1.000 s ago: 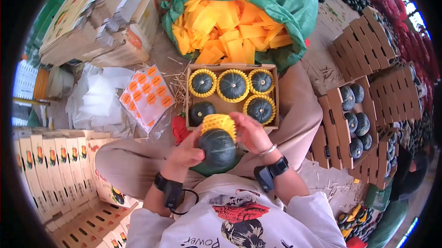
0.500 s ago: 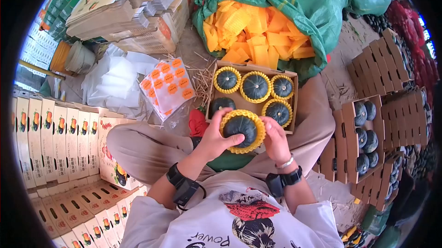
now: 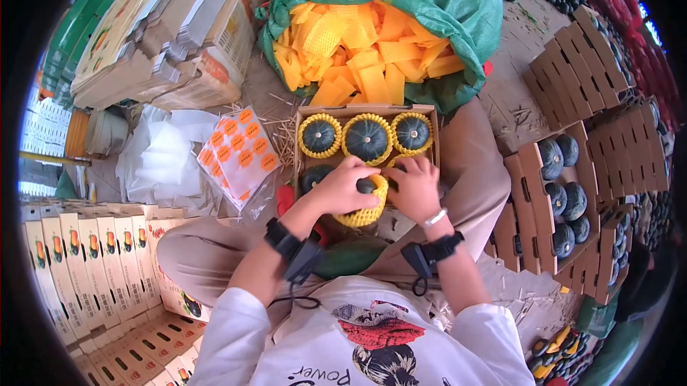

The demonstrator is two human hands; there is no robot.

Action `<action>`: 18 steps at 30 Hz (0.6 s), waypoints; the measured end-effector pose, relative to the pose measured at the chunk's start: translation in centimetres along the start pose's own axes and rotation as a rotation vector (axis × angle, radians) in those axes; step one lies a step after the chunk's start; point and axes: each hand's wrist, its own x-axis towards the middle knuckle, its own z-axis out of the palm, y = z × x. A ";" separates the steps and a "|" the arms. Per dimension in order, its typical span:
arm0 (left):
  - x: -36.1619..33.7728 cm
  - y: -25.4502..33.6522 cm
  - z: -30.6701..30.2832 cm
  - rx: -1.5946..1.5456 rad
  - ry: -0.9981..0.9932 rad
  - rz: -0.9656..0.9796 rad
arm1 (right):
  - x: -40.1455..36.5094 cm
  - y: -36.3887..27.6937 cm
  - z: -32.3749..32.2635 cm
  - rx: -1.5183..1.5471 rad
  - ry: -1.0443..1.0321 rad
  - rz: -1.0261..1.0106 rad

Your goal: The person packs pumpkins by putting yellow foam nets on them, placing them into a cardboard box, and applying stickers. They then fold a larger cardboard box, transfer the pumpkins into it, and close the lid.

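Note:
In front of my lap sits an open cardboard box (image 3: 426, 109) holding dark green pumpkins. Along its back row, the left pumpkin (image 3: 318, 134), the middle pumpkin (image 3: 367, 140) and the right pumpkin (image 3: 412, 133) wear yellow foam nets. Another pumpkin (image 3: 313, 177) shows partly behind my left wrist. My left hand (image 3: 342, 189) grips a pumpkin in a yellow foam net (image 3: 362, 213), tilted at the box's near edge. My right hand (image 3: 415, 187) is beside it, fingers curled down over the front right of the box, where yellow netting shows. What its fingertips hold is hidden.
A green sack (image 3: 472, 35) full of yellow foam nets (image 3: 365, 42) lies behind the box. Orange sticker sheets (image 3: 240, 150) and white sheets (image 3: 161, 153) lie left. Flat cartons (image 3: 154, 35) and printed boxes (image 3: 93, 264) stand left; trays of pumpkins (image 3: 565, 200) stand right.
Both hands have moved forward to the box, and the netted pumpkin has tilted in my left hand. My right hand has left its side and curled over the box's front right. The view has shifted.

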 end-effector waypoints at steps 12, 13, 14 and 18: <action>2.0 -0.4 4.2 0.493 0.255 -0.074 | -0.4 1.3 1.2 0.122 -0.122 0.017; 1.6 -0.9 3.3 0.389 0.202 -0.045 | 0.3 0.8 -0.4 0.227 -0.055 -0.007; 1.2 -1.5 2.4 0.197 0.322 0.085 | 1.5 1.2 -1.2 0.279 -0.034 -0.016; -1.7 -3.2 -1.2 0.142 0.694 -0.022 | 10.1 4.0 -2.6 0.453 -0.072 -0.120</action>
